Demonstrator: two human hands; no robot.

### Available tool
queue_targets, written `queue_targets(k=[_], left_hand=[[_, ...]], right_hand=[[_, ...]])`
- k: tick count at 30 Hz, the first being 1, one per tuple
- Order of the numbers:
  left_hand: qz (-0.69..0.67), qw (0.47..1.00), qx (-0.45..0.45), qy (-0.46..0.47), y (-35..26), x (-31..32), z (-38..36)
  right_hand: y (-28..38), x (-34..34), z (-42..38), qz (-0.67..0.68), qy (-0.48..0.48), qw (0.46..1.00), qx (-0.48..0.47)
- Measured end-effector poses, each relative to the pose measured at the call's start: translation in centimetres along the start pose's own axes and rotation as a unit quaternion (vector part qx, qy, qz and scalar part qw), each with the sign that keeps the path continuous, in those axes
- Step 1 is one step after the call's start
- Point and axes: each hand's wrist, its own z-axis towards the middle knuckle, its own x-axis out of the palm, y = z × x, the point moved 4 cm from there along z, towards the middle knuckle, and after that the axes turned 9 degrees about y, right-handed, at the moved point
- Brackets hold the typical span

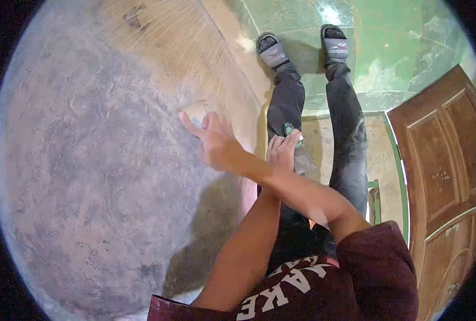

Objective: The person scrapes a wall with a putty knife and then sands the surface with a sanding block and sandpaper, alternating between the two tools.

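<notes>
My right hand point(216, 139) reaches across to the left, its forearm passing over my left one. It is closed on a flat beige piece point(198, 108) with a light blue part, held against or very near the mottled grey wall point(109, 155). Motion blur hides its exact kind and whether it touches. Lower and to the right, my left hand point(283, 151) is wrapped round the green handle of a putty knife point(300, 143). Its greyish flat blade shows below the fingers, in front of my dark trousers.
Beyond the wall's edge lies a shiny green floor point(388, 59), where my feet stand in grey slide sandals point(335, 47). A brown panelled wooden door point(436, 160) is at the right. The upper wall is tan with pale scratch lines; my shadow falls on its lower part.
</notes>
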Motion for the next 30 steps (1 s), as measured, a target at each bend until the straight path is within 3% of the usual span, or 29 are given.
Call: queue_targets(k=[5, 7, 11, 13, 17, 19, 20, 21, 23, 26, 30], left_hand=[[0.012, 0.996, 0.053, -0.077, 0.7, 1.8, -0.5], [0.003, 0.999, 0.018, -0.031, 0.8, 1.8, -0.1], [-0.012, 1.0, 0.017, -0.023, 0.8, 1.4, -0.4], [-0.012, 1.0, -0.01, 0.007, 0.4, 1.5, -0.2], [-0.006, 0.998, 0.045, -0.051, 0.9, 1.5, -0.2], [-0.02, 0.999, 0.02, -0.032, 0.2, 0.4, -0.3], [-0.021, 0.999, 0.019, -0.031, 0.6, 0.6, -0.5], [-0.009, 0.999, 0.021, -0.03, 0.9, 0.9, -0.3], [0.0, 0.999, 0.024, -0.033, 1.3, 1.8, -0.3], [-0.043, 0.999, -0.024, 0.013, 1.2, 2.0, -0.2], [-0.019, 1.0, 0.013, 0.002, 0.7, 0.2, -0.7]], right_hand=[[-1.9, -1.1, 4.2, -0.061, -0.061, 0.996, 0.009], [0.6, -0.1, 0.2, -0.008, 0.024, 1.0, 0.012], [1.0, -0.4, 0.4, 0.037, 0.041, 0.998, 0.0], [-1.0, -1.7, 5.1, -0.077, -0.083, 0.994, 0.003], [-1.8, -0.7, 4.9, -0.118, -0.086, 0.989, 0.019], [0.4, 1.6, -0.6, -0.031, 0.048, 0.998, 0.01], [0.8, 1.2, -1.2, 0.009, 0.112, 0.992, 0.049], [0.1, 1.6, -0.1, 0.007, 0.113, 0.992, 0.05], [-2.6, 1.1, 3.9, -0.078, -0.003, 0.992, 0.103], [-4.5, -1.9, 9.6, -0.058, -0.011, 0.991, 0.118], [-1.8, 1.5, 1.9, 0.015, -0.01, 0.998, 0.054]])
